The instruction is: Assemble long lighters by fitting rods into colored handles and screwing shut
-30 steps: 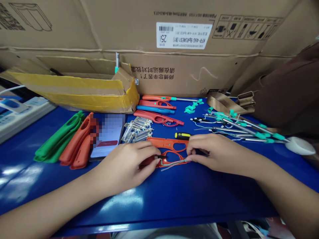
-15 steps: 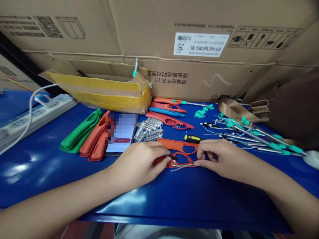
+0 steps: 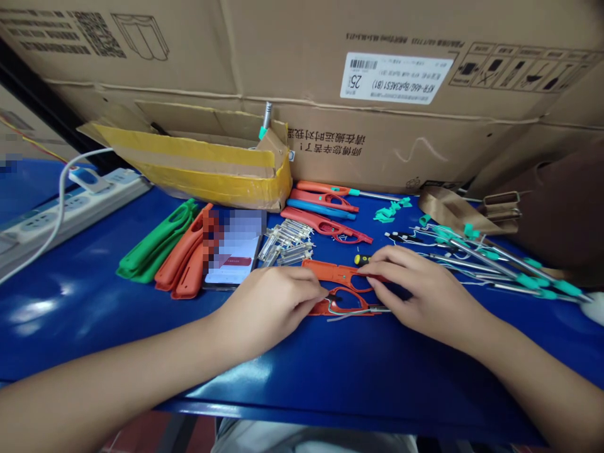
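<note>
Plainly a light thing: the orange shell (image 3: 346, 306) lies just below the middle of the frame on the glossy blue counter (image 3: 302, 377), hollow side up, with a thin pale wire (image 3: 353, 314) trailing along its lower edge. A second orange shell (image 3: 330, 273) lies just above it, touching or nearly so.

The left hand (image 3: 268, 302) has its fingers curled close together, and the tips pinch the shell's left end by a small dark part. The right hand (image 3: 415, 289) reaches in with its fingers stretched out, tips resting on the shell's right end. Whether its thumb and finger nip the wire I cannot tell.

I judge the shell to be thin moulded plastic, stiff along its length but springy around the open trigger loop. It would likely skate on so smooth a counter. The best hold looks to be on the long outer edges or the solid grip end, held down flat, since squeezing the loop may flex it. The wire looks limp and easily dislodged.

A yellow-and-black screwdriver (image 3: 362, 258) peeks out by the right hand's fingers. Left of centre lie a phone (image 3: 234, 251) and clear small parts (image 3: 287, 242), with stacked green shells (image 3: 153, 246) further left. Metal tubes (image 3: 495, 264) with teal collars lie at right.
</note>
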Action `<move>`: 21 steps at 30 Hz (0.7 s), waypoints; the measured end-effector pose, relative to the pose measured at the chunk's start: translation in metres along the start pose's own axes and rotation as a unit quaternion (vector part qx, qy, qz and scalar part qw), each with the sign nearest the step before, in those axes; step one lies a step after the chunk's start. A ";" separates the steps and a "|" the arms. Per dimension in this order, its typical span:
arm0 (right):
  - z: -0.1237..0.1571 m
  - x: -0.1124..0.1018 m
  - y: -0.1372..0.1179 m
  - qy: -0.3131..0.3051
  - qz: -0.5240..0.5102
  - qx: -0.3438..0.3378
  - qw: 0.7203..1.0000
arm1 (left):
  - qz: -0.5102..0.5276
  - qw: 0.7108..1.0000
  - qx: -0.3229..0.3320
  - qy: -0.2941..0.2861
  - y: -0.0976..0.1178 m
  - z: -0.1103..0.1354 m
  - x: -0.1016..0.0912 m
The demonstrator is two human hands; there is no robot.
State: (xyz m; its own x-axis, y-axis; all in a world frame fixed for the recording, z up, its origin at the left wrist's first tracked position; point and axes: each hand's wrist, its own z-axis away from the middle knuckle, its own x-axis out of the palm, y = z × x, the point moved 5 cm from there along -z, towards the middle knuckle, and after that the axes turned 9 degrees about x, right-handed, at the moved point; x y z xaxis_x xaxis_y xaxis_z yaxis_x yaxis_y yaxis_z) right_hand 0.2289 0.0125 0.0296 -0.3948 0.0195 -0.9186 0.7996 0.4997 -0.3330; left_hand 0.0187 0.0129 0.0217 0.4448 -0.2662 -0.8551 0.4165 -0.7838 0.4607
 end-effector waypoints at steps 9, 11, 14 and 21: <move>0.001 0.016 -0.026 -0.040 -0.025 -0.062 0.997 | 0.043 0.993 0.018 0.108 0.006 -0.003 -0.001; 0.001 0.022 -0.029 -0.053 -0.043 -0.064 0.996 | 0.046 0.993 0.007 0.112 0.006 -0.003 -0.001; 0.000 0.025 -0.029 -0.040 -0.073 -0.070 0.994 | 0.038 0.995 -0.004 0.093 0.007 -0.002 -0.001; 0.002 0.022 -0.029 -0.037 -0.028 -0.114 0.992 | -0.010 0.999 -0.035 -0.010 0.008 0.000 0.004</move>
State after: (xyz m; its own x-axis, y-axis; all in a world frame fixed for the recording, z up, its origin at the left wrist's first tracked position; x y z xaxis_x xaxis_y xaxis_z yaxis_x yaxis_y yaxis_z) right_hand 0.1979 -0.0034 0.0190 -0.3950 -0.0742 -0.9157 0.6510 0.6807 -0.3359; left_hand 0.0240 0.0058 0.0216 0.4205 -0.2630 -0.8683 0.4789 -0.7485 0.4586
